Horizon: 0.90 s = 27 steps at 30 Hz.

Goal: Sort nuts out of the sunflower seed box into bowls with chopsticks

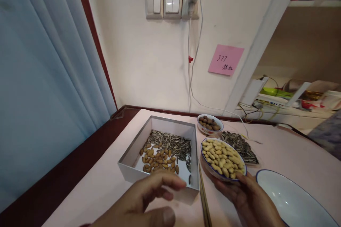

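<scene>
My right hand [249,193] grips a blue-rimmed bowl [204,152] from below, thumb near the rim. The bowl is full of peanuts in their shells [222,158] and tilts toward me. My left hand [149,198] hangs in front of a grey open box [160,117], fingers curved and apart from the thumb, with nothing in it. Inside the box, sunflower seeds [170,141] lie toward the back and right, and almonds [160,159] lie in front of them. The left fingers cover part of the box's front wall.
A small bowl of round brown nuts [209,123] stands at the back. Beside it is a heap of sunflower seeds [239,145]. Chopsticks [204,198] lie right of the box. A large white bowl [290,198] sits at the right. A white cable [229,108] reaches the table.
</scene>
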{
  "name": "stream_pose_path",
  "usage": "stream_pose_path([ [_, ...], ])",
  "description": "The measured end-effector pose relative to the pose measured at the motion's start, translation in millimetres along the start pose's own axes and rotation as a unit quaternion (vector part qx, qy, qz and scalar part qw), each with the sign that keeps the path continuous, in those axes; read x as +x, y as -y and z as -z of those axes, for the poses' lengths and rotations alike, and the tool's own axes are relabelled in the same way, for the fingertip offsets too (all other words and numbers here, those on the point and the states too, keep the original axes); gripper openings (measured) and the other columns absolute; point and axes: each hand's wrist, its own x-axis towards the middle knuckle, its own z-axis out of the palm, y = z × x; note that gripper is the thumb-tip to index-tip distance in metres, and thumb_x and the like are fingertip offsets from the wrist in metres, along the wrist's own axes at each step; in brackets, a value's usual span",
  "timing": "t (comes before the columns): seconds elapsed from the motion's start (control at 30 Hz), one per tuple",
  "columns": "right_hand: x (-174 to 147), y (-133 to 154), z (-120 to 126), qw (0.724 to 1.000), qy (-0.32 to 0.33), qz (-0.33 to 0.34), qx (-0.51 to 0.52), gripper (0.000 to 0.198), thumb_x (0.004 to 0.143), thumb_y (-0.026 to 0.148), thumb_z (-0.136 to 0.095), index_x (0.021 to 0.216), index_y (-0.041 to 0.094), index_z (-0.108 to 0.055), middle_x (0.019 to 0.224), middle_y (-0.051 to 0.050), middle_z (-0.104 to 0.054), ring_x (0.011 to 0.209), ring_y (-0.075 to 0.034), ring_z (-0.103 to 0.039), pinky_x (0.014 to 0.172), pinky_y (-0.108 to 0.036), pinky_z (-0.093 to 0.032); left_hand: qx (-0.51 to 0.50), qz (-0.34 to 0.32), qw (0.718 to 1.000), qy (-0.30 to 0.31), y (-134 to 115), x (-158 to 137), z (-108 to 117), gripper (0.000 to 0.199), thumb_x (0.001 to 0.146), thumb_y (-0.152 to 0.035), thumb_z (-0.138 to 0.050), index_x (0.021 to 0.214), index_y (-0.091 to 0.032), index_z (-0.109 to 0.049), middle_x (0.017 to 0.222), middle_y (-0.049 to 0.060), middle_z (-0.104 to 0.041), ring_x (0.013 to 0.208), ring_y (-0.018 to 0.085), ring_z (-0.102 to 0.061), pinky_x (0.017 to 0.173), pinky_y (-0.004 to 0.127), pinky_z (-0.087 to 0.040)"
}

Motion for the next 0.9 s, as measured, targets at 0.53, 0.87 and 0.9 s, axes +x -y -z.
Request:
stream_pose_path([
  [0.53, -19.3, 33.5, -136.2, 0.975, 0.207, 0.024, -0.080, 0.069, 0.080, 0.028, -0.077, 0.145, 0.030, -0.054, 0.132, -0.006, -0.072, 0.104, -0.026, -0.073, 0.078, -0.038, -0.066, -0.233, -0.054, 0.971, -0.016, -36.7, 94.6, 30.5, 0.054, 0.096, -0.050, -0.065, 0.139, -0.018, -0.058, 0.139, 0.017, -0.065, 0.124, 0.029, -0.064, 0.089, 0.038, -0.060],
  [0.87, 36.6, 17.1, -169.7, 0.938, 0.298, -0.064, -0.168, 0.044, 0.100, 0.046, -0.056, 0.130, 0.014, -0.062, 0.131, -0.015, -0.071, 0.111, -0.026, -0.071, 0.101, -0.048, -0.056, -0.116, -0.062, 0.984, -0.122, -24.6, 102.8, 74.7, 0.068, 0.085, -0.042, -0.081, 0.141, -0.020, -0.050, 0.136, 0.021, -0.066, 0.111, 0.033, -0.071, 0.080, 0.042, -0.063],
  [0.9, 39.5, 15.4, -172.5, 0.938, 0.292, -0.063, -0.175, 0.044, 0.100, 0.046, -0.057, 0.130, 0.015, -0.062, 0.131, -0.015, -0.072, 0.112, -0.027, -0.071, 0.103, -0.049, -0.054, -0.101, -0.068, 0.985, -0.124, -24.7, 104.8, 76.6, 0.070, 0.084, -0.043, -0.082, 0.141, -0.019, -0.049, 0.137, 0.021, -0.066, 0.111, 0.033, -0.071, 0.082, 0.043, -0.062],
])
